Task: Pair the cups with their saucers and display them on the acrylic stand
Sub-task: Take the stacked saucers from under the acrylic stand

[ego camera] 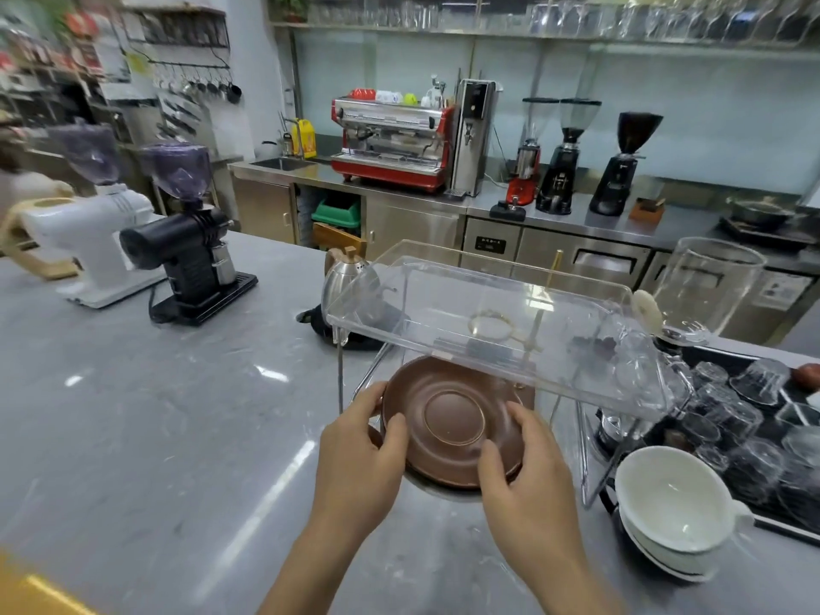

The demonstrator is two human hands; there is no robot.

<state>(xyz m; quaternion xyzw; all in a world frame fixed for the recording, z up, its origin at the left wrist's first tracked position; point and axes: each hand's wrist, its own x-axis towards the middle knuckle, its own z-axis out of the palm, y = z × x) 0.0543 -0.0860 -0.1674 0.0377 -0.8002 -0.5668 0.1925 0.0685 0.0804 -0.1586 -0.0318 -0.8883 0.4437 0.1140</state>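
A brown saucer sits at the front of the lower level of the clear acrylic stand, partly under its top shelf. My left hand grips the saucer's left rim with curled fingers. My right hand grips its right rim, thumb on top. A white cup rests on white saucers to the right of the stand. The top shelf holds nothing.
Upturned glasses fill a black tray at the right. A steel kettle stands behind the stand. Black and white grinders sit at the left of the grey counter. A red espresso machine lines the back counter.
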